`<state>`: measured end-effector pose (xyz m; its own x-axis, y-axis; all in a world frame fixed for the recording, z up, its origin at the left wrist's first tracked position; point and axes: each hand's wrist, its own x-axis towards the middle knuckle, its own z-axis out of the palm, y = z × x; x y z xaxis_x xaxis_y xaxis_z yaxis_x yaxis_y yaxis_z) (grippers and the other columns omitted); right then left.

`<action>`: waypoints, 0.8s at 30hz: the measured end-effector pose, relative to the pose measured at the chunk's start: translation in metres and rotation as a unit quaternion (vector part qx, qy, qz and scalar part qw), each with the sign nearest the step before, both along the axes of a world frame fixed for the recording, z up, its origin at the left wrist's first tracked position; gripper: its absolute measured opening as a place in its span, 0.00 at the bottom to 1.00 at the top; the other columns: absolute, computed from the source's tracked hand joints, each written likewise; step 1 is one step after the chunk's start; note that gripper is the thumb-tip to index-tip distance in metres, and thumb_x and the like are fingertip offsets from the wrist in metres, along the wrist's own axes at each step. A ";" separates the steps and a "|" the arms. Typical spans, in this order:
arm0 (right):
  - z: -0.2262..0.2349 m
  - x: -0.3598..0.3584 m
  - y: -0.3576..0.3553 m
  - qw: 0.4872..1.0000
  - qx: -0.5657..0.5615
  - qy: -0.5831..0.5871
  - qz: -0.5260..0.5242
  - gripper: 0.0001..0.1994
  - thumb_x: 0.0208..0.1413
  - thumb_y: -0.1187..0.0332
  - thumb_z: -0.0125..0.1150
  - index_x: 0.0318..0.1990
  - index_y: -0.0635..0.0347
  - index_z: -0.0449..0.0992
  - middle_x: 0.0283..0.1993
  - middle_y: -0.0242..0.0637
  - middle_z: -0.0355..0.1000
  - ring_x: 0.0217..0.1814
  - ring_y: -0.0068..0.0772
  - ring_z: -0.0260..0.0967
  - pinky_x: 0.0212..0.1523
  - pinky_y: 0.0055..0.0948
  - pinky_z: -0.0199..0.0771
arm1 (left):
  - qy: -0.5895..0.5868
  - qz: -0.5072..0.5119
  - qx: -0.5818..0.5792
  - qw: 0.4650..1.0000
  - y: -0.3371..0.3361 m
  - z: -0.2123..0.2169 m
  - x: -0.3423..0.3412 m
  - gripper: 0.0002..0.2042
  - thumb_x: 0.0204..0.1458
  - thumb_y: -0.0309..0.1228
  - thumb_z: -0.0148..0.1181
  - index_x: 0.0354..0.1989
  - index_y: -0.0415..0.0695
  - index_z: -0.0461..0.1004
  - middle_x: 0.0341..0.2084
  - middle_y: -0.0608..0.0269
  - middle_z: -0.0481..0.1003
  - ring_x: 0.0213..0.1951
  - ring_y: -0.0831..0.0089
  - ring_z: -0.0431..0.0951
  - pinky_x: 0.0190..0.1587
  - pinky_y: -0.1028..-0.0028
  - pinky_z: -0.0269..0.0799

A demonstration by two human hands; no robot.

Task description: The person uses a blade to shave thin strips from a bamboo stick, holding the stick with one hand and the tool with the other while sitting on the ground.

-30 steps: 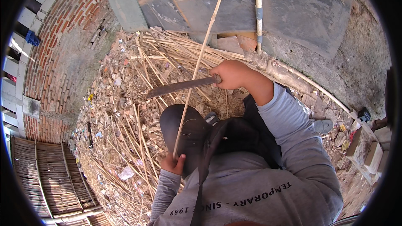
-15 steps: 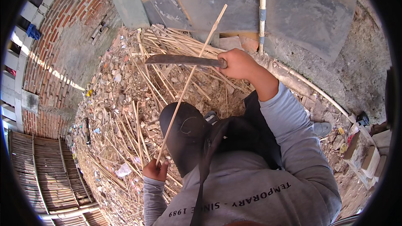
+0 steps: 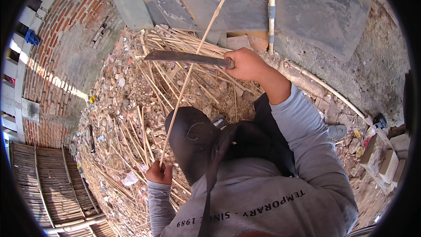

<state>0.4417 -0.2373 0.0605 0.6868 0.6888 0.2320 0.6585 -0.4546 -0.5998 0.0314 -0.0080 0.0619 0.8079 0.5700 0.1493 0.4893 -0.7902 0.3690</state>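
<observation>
Left hand (image 3: 159, 173) clenched low on the pale strip (image 3: 184, 85), the machete (image 3: 175, 56) grasped by the right hand (image 3: 246, 65) across it is best angled shallowly.

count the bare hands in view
2: the left hand, low and left of centre, holding the lower end of a pale stick; and the right hand, above centre, gripping the handle of a long knife. No others show.

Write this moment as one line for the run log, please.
left hand: holds thin stick by near end; right hand: grips machete by handle; machete: crosses stick, contact unclear; nearby: loose sticks on rubble
</observation>
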 end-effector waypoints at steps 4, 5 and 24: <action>0.018 -0.026 0.009 0.994 -0.067 -0.040 0.079 0.13 0.46 0.60 0.65 0.39 0.52 0.79 0.32 0.45 0.76 0.38 0.52 0.75 0.39 0.47 0.73 | 0.012 -0.021 0.013 1.000 -0.011 0.004 0.008 0.17 0.48 0.37 0.69 0.20 0.41 0.67 0.12 0.55 0.70 0.15 0.55 0.73 0.20 0.64 0.66; 0.018 -0.027 0.011 0.991 -0.083 -0.055 0.090 0.14 0.46 0.60 0.65 0.39 0.52 0.79 0.32 0.45 0.76 0.39 0.52 0.75 0.39 0.47 0.73 | 0.015 -0.017 0.028 0.999 -0.009 0.004 0.004 0.17 0.48 0.37 0.69 0.20 0.41 0.67 0.11 0.55 0.69 0.15 0.55 0.73 0.20 0.63 0.66; -0.014 0.023 -0.012 0.997 0.047 -0.019 -0.061 0.12 0.45 0.60 0.67 0.34 0.57 0.78 0.27 0.48 0.74 0.34 0.54 0.73 0.36 0.45 0.72 | 0.036 -0.001 0.043 0.998 0.007 0.017 -0.011 0.17 0.48 0.38 0.68 0.20 0.39 0.69 0.12 0.54 0.70 0.16 0.55 0.72 0.21 0.63 0.66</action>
